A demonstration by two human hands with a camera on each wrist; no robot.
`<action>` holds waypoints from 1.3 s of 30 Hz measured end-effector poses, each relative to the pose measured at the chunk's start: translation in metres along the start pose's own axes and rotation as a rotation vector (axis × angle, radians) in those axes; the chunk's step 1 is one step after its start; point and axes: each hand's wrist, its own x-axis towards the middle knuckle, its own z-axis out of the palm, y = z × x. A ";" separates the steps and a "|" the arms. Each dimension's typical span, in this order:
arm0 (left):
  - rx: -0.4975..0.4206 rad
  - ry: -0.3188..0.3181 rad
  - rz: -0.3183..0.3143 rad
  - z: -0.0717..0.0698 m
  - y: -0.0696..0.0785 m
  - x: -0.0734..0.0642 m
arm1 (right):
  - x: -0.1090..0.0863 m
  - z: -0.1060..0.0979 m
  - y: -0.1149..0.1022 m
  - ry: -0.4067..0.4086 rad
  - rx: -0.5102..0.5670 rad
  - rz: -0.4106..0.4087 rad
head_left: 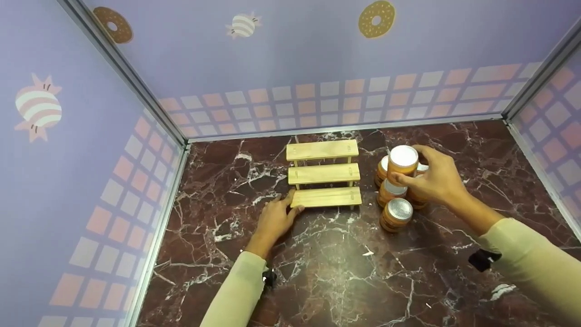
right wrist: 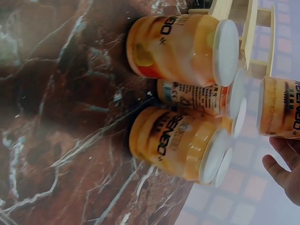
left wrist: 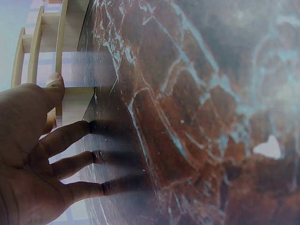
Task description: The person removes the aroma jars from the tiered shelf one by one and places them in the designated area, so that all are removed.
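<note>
A three-step wooden display rack [head_left: 325, 174] stands on the marbled table. My left hand [head_left: 275, 219] grips the left end of its lowest step between thumb and forefinger; in the left wrist view, the other fingers [left wrist: 77, 164] are spread with their tips at the tabletop. My right hand [head_left: 438, 177] holds an orange-labelled jar [head_left: 403, 164] with a pale lid, raised above a cluster of similar jars. In the right wrist view, the held jar [right wrist: 280, 108] is apart from them. The nearest standing jar [head_left: 396, 215] has a silver lid. Some jars are partly hidden behind others and my hand.
Purple panels [head_left: 290, 54] with printed sweets and checks wall in the table at the back and both sides. Metal strips [head_left: 159, 240] run along their lower edges. A small white scrap [head_left: 368, 250] lies on the dark marbled tabletop [head_left: 336, 281].
</note>
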 end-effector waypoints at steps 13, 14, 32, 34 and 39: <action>0.004 0.001 -0.008 0.000 0.002 -0.001 | -0.027 -0.017 0.022 0.054 -0.012 -0.076; 0.006 0.001 -0.009 0.000 0.002 -0.001 | -0.029 -0.018 0.023 0.055 -0.015 -0.079; 0.014 0.004 -0.009 0.001 0.000 0.000 | -0.058 -0.023 0.046 0.089 -0.034 -0.109; -0.001 0.007 -0.002 0.002 -0.001 0.000 | -0.061 -0.022 0.048 0.098 -0.036 -0.117; -0.017 0.056 0.039 0.022 -0.022 0.008 | -0.067 -0.022 0.053 0.109 -0.005 -0.166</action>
